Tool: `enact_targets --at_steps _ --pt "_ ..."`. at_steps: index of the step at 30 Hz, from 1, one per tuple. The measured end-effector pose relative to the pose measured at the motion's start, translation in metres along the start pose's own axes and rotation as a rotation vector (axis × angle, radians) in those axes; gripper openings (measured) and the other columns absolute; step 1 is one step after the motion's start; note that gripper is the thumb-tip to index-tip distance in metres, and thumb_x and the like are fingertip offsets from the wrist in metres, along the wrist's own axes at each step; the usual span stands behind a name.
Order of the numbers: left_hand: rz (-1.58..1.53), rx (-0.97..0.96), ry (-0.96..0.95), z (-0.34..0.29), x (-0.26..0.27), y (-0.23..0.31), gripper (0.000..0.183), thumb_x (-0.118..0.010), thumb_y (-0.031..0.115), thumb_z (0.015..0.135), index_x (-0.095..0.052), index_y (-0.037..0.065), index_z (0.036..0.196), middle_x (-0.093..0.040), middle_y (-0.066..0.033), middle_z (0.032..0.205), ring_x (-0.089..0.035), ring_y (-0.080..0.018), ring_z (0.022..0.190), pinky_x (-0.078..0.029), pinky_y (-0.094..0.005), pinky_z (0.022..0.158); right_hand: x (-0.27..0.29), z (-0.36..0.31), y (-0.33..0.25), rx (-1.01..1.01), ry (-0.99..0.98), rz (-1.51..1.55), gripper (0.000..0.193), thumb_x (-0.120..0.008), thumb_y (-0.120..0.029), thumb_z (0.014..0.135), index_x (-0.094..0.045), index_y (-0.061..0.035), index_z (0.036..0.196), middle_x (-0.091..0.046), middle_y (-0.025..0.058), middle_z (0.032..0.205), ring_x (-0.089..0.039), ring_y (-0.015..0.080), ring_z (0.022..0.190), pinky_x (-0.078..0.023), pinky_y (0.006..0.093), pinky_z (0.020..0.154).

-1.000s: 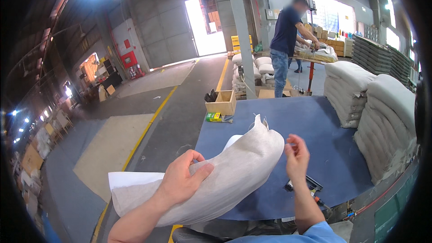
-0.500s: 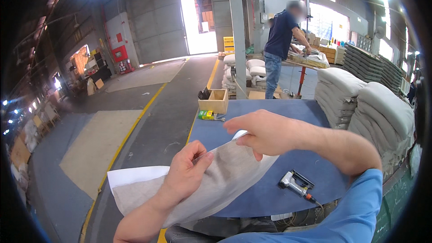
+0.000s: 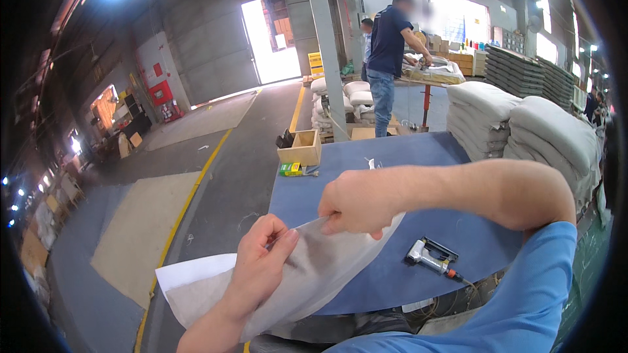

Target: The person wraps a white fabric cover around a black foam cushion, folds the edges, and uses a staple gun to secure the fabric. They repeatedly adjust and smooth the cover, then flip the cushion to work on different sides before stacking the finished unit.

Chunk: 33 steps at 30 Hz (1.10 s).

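A greyish-beige piece of fabric point(image 3: 320, 268) with a white backing point(image 3: 196, 272) hangs between my hands over the near edge of the blue-topped table point(image 3: 366, 163). My left hand point(image 3: 261, 258) is closed on its upper edge, thumb pressed to the fingers. Farther right along the same edge, my right hand point(image 3: 363, 202) pinches the fabric between thumb and fingers. To the right of the fabric, a pneumatic staple gun point(image 3: 430, 256) lies on the tabletop with its hose running toward the near edge.
A wooden box point(image 3: 301, 148) and a green-yellow carton point(image 3: 291, 169) sit at the table's far left corner. Stacked grey cushions point(image 3: 553, 134) stand at the right. Beyond the table, a person in a dark shirt point(image 3: 387, 46) works at another bench beside a post point(image 3: 326, 46).
My right hand has moved left and closed on the fabric's edge, nearer my left hand. The white flap beneath its fingers is now hidden. The whole view has shifted slightly.
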<state>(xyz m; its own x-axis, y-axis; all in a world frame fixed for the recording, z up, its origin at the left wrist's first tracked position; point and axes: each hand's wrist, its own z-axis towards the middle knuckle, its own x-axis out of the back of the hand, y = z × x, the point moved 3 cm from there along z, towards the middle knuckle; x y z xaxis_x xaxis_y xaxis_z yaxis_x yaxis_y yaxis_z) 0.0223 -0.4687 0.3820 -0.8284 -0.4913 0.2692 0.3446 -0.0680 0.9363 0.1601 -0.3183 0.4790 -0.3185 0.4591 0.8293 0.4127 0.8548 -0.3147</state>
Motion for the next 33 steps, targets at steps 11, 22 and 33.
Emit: enact_targets --at_steps 11,22,33 --pt "0.068 0.283 -0.551 0.006 -0.027 0.015 0.034 -0.046 0.039 0.115 -0.055 0.006 0.12 -0.055 -0.0002 0.108 -0.047 -0.0082 0.096 -0.044 -0.0267 0.089 -0.133 -0.016 0.039 0.69 1.226 -0.05 0.021 -0.073 -0.028 0.094 -0.057 -0.0149 0.089 -0.052 0.0013 0.084 -0.059 0.0184 0.057 -0.047 0.0334 0.045" --pt "0.309 0.199 -0.806 0.042 -0.112 -0.001 0.038 -0.063 0.024 0.106 -0.047 0.002 0.132 -0.058 -0.0078 0.116 -0.055 -0.0142 0.103 -0.049 -0.0327 0.091 -0.163 -0.045 0.057 0.867 1.301 -0.013 0.014 -0.071 -0.017 0.083 -0.064 -0.012 0.095 -0.055 0.0032 0.085 -0.063 0.0172 0.06 -0.048 0.0339 0.049" --pt "-0.433 0.609 -0.636 0.036 -0.163 -0.007 0.06 -0.071 0.006 0.097 -0.043 0.004 0.15 -0.057 -0.0085 0.141 -0.055 -0.0174 0.132 -0.045 -0.036 0.113 -0.157 -0.041 0.047 0.861 1.259 0.209 0.016 -0.067 -0.025 0.087 -0.057 -0.0132 0.084 -0.053 0.0037 0.08 -0.058 0.0205 0.05 -0.047 0.0371 0.042"
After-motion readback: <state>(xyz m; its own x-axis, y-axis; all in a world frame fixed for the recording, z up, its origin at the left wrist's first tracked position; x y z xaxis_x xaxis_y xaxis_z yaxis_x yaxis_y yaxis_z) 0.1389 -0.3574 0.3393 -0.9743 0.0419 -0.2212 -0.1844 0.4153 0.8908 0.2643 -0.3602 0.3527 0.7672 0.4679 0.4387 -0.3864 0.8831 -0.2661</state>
